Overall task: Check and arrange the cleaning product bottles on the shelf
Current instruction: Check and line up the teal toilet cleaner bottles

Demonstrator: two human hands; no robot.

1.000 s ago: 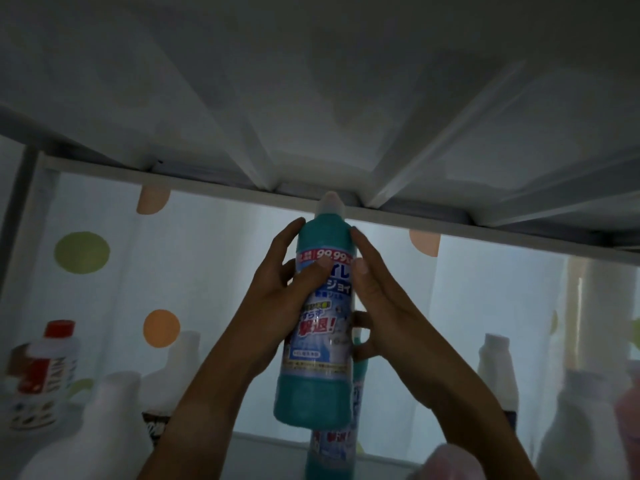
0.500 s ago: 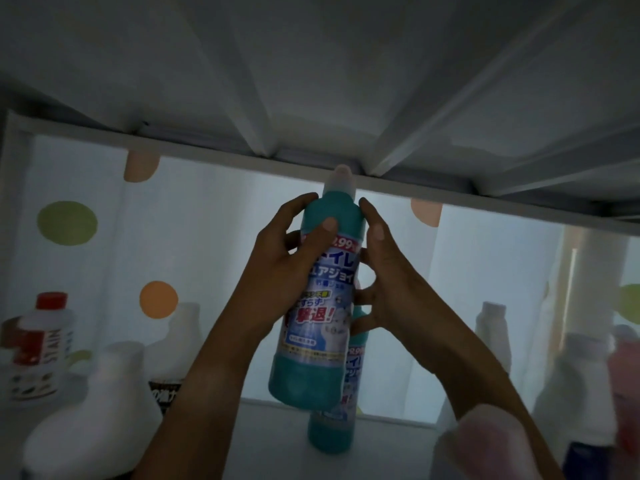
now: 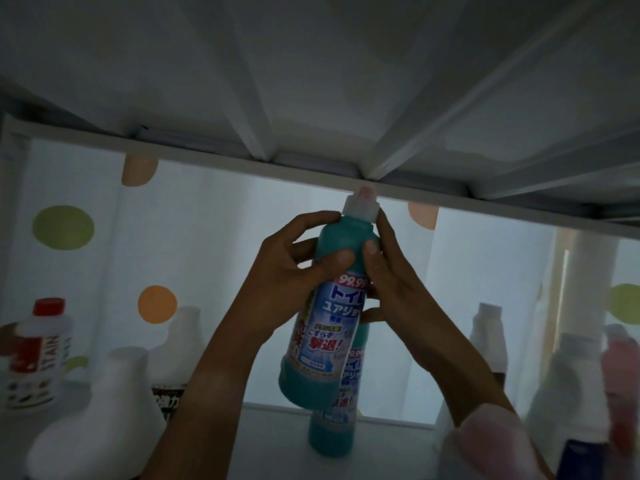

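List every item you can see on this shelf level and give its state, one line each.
Held teal bottle: lifted off the shelf, tilted, cap on.
Left hand: grips the held bottle's upper body.
Right hand: grips its neck and side.
Second teal bottle: standing upright on the shelf behind.
Red-capped stain remover: upright, capped, far left.
White bottle: upright, near left, blurred.
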